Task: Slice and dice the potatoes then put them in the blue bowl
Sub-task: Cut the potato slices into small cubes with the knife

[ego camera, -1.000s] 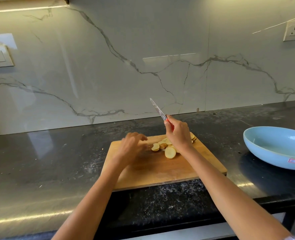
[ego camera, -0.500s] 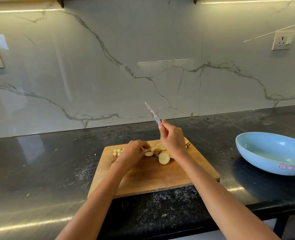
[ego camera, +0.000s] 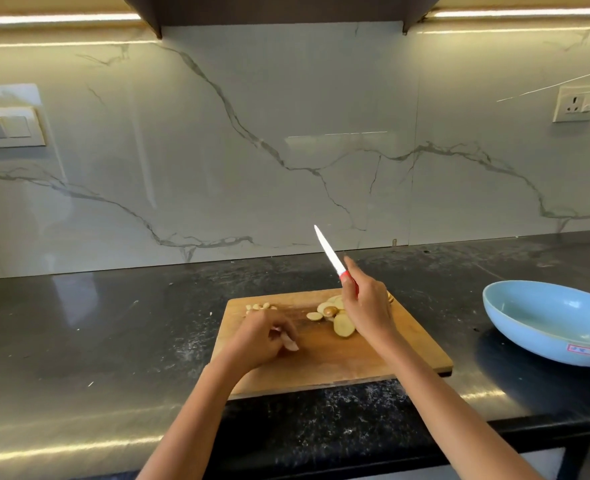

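- Wooden cutting board [ego camera: 373, 362] keeps potato slices [ego camera: 335, 317] beside your right hand [ego camera: 368, 311], curled round the knife [ego camera: 335, 259], tip raised.
- Your left hand [ego camera: 264, 336] pinches one slice for dicing; diced bits [ego camera: 259, 307] wait, blue bowl [ego camera: 550, 320] sits apart, apparently empty.

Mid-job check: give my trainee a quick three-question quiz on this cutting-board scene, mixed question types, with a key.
1. True or false: the pale blue oval bowl already holds potato pieces.
2. Which hand grips the red-handled knife? A) left hand B) right hand
3. Fill in: the round potato slices lie on the wooden ____.

Key: 1 false, its visible inside shows none. 2 B, blade raised clear of the slices. 3 cutting board; small diced pieces sit at its far left corner.
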Demonstrator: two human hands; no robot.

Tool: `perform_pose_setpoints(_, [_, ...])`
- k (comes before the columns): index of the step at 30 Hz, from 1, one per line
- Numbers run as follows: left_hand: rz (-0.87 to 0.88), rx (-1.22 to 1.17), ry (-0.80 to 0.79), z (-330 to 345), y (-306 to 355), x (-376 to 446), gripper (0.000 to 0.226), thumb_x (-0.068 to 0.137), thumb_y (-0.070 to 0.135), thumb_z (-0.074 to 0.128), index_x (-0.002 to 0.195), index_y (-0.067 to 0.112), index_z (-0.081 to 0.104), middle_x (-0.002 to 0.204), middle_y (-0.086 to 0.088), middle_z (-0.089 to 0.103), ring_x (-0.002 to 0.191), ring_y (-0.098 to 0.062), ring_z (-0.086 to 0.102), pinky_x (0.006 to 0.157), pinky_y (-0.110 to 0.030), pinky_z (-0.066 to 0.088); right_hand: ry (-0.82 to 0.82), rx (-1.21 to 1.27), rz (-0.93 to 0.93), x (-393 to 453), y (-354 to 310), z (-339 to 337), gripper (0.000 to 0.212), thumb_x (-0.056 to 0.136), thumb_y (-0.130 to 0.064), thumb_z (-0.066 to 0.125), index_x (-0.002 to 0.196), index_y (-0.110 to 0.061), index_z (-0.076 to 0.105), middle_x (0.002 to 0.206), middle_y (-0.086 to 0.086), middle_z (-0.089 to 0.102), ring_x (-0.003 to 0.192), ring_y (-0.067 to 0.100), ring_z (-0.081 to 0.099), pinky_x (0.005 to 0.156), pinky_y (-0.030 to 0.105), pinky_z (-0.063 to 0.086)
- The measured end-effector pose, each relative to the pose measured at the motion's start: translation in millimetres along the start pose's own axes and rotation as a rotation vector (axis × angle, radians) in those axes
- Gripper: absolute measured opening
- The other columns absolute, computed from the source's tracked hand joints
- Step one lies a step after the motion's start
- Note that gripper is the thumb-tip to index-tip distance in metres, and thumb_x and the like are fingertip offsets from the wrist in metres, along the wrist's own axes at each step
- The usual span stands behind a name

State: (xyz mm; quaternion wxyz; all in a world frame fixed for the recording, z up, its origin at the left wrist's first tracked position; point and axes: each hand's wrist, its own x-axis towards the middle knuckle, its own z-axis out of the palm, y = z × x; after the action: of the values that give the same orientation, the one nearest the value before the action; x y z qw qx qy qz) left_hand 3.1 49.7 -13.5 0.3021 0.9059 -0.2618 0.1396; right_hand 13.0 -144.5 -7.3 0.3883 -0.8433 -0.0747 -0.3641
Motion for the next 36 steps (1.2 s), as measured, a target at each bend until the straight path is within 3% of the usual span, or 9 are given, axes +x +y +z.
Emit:
perform_pose_setpoints(4, [-0.061, -0.072, 0.021, -7.2, -10.5, -3.7, 0.031, 0.077, -0.003, 0.058, 0.073, 0.027, 0.066, 0.085, 0.006, 0.068, 0.082, -0.010, 0.063, 0.076, -0.022, 0.054, -0.195, -0.068, 0.037, -28.2, -11.2, -9.7, 0.036, 0.099, -0.013, 0.041, 0.133, -0.006, 0.051, 0.074, -0.004, 0.057, 0.052, 0.002, 0.043, 0.042, 0.015, 0.035])
perform_pose_setpoints(9, [-0.102, -0.086, -0.073, -11.3, -15.6, -5.2, 0.016, 0.073, 0.012, 0.077, 0.082, 0.023, 0.068, 0.081, 0.011, 0.065, 0.077, -0.004, 0.063, 0.079, -0.021, 0.053, -0.373, -0.202, 0.050, -50.0, -34.3, -25.0, 0.025, 0.097, -0.015, 0.045, 0.094, -0.007, 0.068, 0.075, 0.005, 0.065, 0.047, 0.007, 0.040, 0.043, 0.019, 0.027])
perform_pose_setpoints(11, [-0.107, -0.092, -0.061, -10.7, -16.0, -4.9, 0.015, 0.072, 0.012, 0.078, 0.082, 0.021, 0.069, 0.082, 0.007, 0.068, 0.080, -0.008, 0.065, 0.081, -0.025, 0.054, -0.425, -0.351, 0.051, -56.0, -44.7, -30.0, 0.032, 0.096, -0.015, 0.044, 0.066, -0.017, 0.055, 0.065, -0.002, 0.055, 0.046, 0.006, 0.036, 0.042, 0.017, 0.022])
perform_pose_setpoints(12, [-0.106, -0.084, -0.047, -9.6, -15.9, -4.6, 0.014, 0.073, 0.013, 0.078, 0.082, 0.020, 0.070, 0.083, 0.005, 0.068, 0.081, -0.010, 0.065, 0.081, -0.027, 0.054, -0.453, -0.415, 0.053, -58.6, -49.3, -31.0, 0.034, 0.096, -0.015, 0.044, 0.062, -0.020, 0.047, 0.062, -0.004, 0.049, 0.048, 0.006, 0.037, 0.042, 0.017, 0.021])
perform_pose_setpoints(18, [-0.087, -0.065, 0.007, -0.3, -6.5, -5.8, 0.017, 0.075, 0.024, 0.077, 0.088, 0.015, 0.072, 0.088, 0.005, 0.069, 0.080, -0.006, 0.060, 0.067, -0.007, 0.045, -0.548, -0.555, 0.031, -64.2, -68.6, -34.3, 0.021, 0.096, -0.019, 0.046, 0.106, -0.014, 0.065, 0.093, 0.004, 0.066, 0.072, 0.014, 0.059, 0.057, 0.024, 0.043])
perform_pose_setpoints(22, [-0.071, -0.141, 0.001, 2.0, -4.1, -5.1, 0.020, 0.078, 0.007, 0.072, 0.098, 0.008, 0.070, 0.100, -0.001, 0.067, 0.090, -0.008, 0.059, 0.073, -0.003, 0.045, -0.526, -0.598, 0.043, -67.1, -72.1, -39.4, 0.018, 0.095, -0.016, 0.047, 0.097, -0.012, 0.065, 0.078, 0.000, 0.059, 0.068, 0.014, 0.059, 0.051, 0.023, 0.039])
perform_pose_setpoints(25, [-0.080, -0.122, 0.038, 2.1, -7.0, -4.9, 0.020, 0.077, 0.011, 0.074, 0.096, 0.009, 0.070, 0.094, 0.000, 0.068, 0.086, -0.008, 0.060, 0.073, -0.007, 0.046, -0.530, -0.621, 0.065, -67.7, -75.4, -43.0, 0.015, 0.094, -0.015, 0.048, 0.093, -0.010, 0.062, 0.064, -0.005, 0.045, 0.055, 0.007, 0.046, 0.044, 0.020, 0.028])
perform_pose_setpoints(31, [-0.068, -0.087, 0.021, 2.5, -6.9, -4.8, 0.013, 0.077, 0.016, 0.075, 0.089, 0.012, 0.074, 0.088, 0.002, 0.070, 0.070, 0.005, 0.053, 0.064, -0.002, 0.041, -0.559, -0.615, 0.072, -69.3, -84.8, -45.0, 0.012, 0.093, -0.010, 0.047, 0.091, -0.011, 0.058, 0.063, -0.004, 0.041, 0.053, 0.007, 0.041, 0.044, 0.020, 0.027])
perform_pose_setpoints(36, [-0.077, -0.089, 0.025, 3.9, -10.1, -2.7, 0.014, 0.074, 0.019, 0.077, 0.087, 0.014, 0.076, 0.091, 0.004, 0.072, 0.078, -0.003, 0.061, 0.069, -0.010, 0.048, -0.575, -0.602, 0.049, -67.7, -93.3, -39.8, 0.014, 0.094, -0.010, 0.047, 0.098, -0.010, 0.060, 0.063, -0.005, 0.039, 0.052, 0.006, 0.039, 0.043, 0.020, 0.025])
